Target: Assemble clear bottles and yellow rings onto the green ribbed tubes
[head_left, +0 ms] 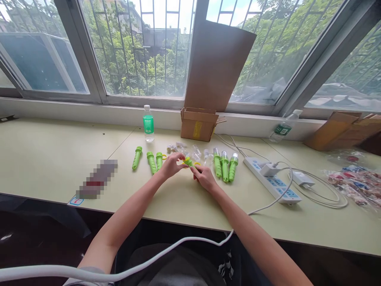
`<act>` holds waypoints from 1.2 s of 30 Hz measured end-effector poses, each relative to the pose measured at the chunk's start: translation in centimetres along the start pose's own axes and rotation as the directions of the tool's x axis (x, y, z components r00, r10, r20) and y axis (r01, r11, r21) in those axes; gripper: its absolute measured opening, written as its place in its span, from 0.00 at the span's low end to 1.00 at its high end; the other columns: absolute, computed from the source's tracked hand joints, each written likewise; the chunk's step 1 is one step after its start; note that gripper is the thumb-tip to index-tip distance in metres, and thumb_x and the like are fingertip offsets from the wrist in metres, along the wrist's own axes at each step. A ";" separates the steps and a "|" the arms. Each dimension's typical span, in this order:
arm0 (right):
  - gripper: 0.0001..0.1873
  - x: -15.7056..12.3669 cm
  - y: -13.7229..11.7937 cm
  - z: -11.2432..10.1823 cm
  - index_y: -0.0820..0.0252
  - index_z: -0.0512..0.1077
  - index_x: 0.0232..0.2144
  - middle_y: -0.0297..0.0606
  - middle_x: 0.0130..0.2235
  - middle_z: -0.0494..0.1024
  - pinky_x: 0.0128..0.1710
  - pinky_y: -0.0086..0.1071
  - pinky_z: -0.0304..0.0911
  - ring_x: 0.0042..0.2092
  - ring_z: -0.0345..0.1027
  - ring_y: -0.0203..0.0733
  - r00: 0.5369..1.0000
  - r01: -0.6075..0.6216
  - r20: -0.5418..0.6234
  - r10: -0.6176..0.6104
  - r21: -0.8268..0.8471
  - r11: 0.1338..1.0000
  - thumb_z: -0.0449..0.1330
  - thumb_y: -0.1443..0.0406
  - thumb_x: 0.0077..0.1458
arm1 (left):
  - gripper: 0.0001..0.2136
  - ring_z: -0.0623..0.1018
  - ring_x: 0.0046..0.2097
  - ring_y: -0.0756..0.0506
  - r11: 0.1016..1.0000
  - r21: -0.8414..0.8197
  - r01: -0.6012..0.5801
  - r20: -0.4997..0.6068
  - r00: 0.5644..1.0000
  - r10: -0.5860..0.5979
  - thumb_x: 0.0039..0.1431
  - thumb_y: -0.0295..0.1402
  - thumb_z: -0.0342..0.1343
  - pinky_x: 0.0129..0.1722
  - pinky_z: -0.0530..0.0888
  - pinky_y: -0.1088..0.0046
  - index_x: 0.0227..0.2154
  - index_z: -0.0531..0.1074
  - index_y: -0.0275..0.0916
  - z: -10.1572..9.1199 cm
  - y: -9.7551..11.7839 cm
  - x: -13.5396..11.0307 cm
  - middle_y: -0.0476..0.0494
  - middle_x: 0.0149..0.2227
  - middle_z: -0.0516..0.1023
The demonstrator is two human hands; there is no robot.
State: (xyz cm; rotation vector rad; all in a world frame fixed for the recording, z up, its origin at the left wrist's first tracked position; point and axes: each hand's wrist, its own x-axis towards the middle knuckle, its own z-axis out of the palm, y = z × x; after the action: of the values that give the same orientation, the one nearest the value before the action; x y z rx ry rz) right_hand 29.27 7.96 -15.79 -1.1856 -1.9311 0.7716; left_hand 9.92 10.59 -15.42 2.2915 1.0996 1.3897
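Note:
A small green flashlight-shaped plastic tube (188,161) with a yellow ring at its top is held over the table between both hands. My right hand (205,177) is closed round its lower body. At its top end, my left hand (171,164) is closed with the fingers pinched at the yellow ring. To the left lie similar green tubes (137,158), one of them partly behind my left hand. On the right, three green tubes with clear caps (225,166) lie side by side. Behind my hands are loose clear plastic caps (196,152) and small whitish parts (170,148).
A water bottle (149,124) and an open cardboard box (199,124) stand at the back. Right of my hands lies a power strip (272,180) with cables and white adapters. Bagged small items (355,180) lie far right. A white cable (166,251) crosses before my body.

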 end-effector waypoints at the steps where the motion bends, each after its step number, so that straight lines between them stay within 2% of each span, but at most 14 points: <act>1: 0.24 0.0 0.0 0.0 0.59 0.63 0.17 0.31 0.18 0.66 0.24 0.30 0.54 0.20 0.59 0.34 1.000 -0.009 0.006 0.008 0.016 1.000 0.51 0.50 0.57 | 0.13 0.75 0.36 0.48 1.000 -0.003 0.002 -0.003 1.000 -0.002 0.49 0.38 0.63 0.35 0.76 0.67 0.34 0.69 0.40 0.1 0.0 0.0 0.47 0.34 0.75; 13: 0.24 0.0 0.2 0.0 0.59 0.64 0.19 0.32 0.18 0.69 0.22 0.29 0.55 0.18 0.59 0.33 0.998 -0.040 0.047 0.036 0.078 0.996 0.52 0.48 0.55 | 0.12 0.74 0.35 0.48 0.998 0.046 -0.040 0.022 0.999 0.039 0.49 0.38 0.63 0.35 0.75 0.69 0.31 0.69 0.38 -0.2 -0.1 -0.1 0.47 0.32 0.74; 23: 0.23 0.2 0.5 0.3 0.59 0.64 0.20 0.33 0.18 0.70 0.19 0.29 0.54 0.17 0.58 0.33 0.996 -0.056 0.074 0.045 0.149 0.987 0.51 0.48 0.56 | 0.14 0.74 0.36 0.49 0.999 -0.040 0.001 0.057 0.998 0.002 0.48 0.38 0.63 0.36 0.76 0.69 0.34 0.67 0.39 0.0 0.0 0.1 0.48 0.35 0.73; 32: 0.23 0.1 0.4 0.3 0.59 0.65 0.20 0.33 0.18 0.70 0.19 0.29 0.53 0.17 0.58 0.33 0.995 -0.071 0.085 0.058 0.164 0.984 0.52 0.49 0.55 | 0.14 0.74 0.36 0.48 0.999 -0.035 0.004 0.034 0.999 -0.003 0.46 0.39 0.65 0.38 0.76 0.67 0.30 0.67 0.38 -0.2 -0.1 0.0 0.48 0.32 0.74; 36: 0.24 0.2 0.2 0.2 0.59 0.65 0.20 0.33 0.18 0.70 0.18 0.28 0.51 0.16 0.57 0.32 0.994 -0.086 0.091 0.067 0.224 0.971 0.51 0.48 0.55 | 0.15 0.75 0.37 0.48 0.994 -0.102 0.036 0.001 0.999 -0.036 0.46 0.39 0.65 0.38 0.76 0.67 0.33 0.68 0.39 0.0 0.1 0.0 0.48 0.34 0.75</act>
State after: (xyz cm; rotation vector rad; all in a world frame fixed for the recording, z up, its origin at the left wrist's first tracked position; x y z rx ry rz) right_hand 29.17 8.20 -16.02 -1.1066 -1.8137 1.0684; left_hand 9.92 10.55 -15.35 2.1895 1.0392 1.3997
